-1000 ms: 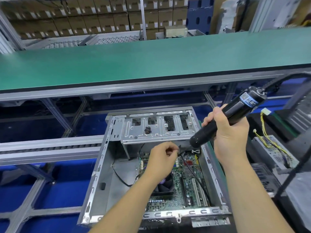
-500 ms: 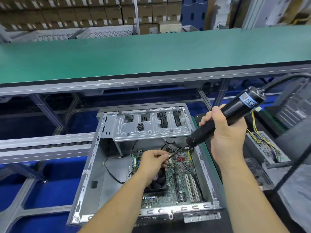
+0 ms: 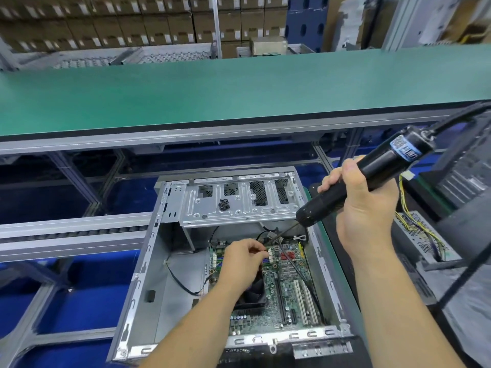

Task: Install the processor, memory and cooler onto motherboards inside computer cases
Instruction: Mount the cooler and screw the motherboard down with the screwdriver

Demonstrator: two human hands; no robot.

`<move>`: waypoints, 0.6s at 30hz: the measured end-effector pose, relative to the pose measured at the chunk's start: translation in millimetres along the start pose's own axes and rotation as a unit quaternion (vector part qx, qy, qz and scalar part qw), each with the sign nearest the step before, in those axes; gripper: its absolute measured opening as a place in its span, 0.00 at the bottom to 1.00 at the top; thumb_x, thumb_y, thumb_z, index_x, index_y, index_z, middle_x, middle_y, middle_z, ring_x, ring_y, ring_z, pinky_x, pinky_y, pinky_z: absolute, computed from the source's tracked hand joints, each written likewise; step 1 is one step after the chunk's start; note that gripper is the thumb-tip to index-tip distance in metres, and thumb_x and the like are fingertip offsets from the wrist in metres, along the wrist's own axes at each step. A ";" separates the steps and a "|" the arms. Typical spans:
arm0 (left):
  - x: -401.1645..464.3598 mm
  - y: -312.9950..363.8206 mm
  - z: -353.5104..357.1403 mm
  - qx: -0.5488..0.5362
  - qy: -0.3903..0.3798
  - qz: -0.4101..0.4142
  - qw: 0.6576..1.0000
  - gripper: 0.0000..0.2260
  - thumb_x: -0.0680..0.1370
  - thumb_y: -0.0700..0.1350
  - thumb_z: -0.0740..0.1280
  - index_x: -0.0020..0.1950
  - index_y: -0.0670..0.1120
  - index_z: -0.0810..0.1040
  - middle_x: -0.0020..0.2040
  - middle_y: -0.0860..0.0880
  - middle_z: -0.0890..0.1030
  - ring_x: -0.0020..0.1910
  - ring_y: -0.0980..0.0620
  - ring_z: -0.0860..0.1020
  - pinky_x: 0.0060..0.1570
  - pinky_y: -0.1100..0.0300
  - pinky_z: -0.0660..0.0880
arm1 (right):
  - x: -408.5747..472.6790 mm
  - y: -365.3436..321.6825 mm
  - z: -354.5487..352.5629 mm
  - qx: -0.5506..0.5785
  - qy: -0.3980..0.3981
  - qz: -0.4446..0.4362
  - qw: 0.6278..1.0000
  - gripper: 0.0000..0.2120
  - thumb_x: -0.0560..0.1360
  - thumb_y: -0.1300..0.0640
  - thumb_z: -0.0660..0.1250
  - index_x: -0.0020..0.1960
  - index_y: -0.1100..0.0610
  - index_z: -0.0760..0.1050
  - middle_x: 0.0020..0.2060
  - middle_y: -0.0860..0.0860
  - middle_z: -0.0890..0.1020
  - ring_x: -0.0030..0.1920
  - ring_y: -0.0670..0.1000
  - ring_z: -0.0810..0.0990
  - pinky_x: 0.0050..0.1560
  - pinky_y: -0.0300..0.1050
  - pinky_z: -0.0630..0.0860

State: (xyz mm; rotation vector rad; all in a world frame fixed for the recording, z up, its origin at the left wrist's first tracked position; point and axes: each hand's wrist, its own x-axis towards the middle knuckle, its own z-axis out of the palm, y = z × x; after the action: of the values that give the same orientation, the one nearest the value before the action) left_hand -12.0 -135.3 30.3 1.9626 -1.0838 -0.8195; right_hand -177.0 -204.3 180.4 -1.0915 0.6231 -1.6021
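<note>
The motherboard (image 3: 287, 285) lies in the open computer case (image 3: 148, 264), near centre. The left hand (image 3: 243, 261), now lower over the cooler (image 3: 253, 293), pinches something too small to identify at the driver's bit. The right hand (image 3: 364, 205) grips the electric screwdriver (image 3: 372, 171), now tilted down-left toward the board: a cooler screw is probably being started.

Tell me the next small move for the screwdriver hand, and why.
Probably lower the black electric screwdriver until its bit seats where the left hand pinches, near the cooler fan's top corner on the green motherboard: the right hand already angles the bit there.
</note>
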 end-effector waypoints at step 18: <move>6.3 -6.6 1.1 0.113 0.042 0.071 0.990 0.03 0.77 0.47 0.72 0.49 0.48 0.82 0.39 0.60 0.77 0.38 0.65 0.75 0.40 0.74 0.67 | -0.3 3.1 3.1 0.009 -0.007 0.020 1.000 0.06 0.71 0.52 0.74 0.38 0.46 0.78 0.31 0.52 0.77 0.32 0.54 0.76 0.43 0.56 0.77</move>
State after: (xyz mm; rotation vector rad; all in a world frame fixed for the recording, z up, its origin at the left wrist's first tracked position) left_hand -7.4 -138.7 23.1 2.0560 -1.2964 -0.5527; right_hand -172.8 -204.6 179.1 -1.0702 0.6163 -1.5620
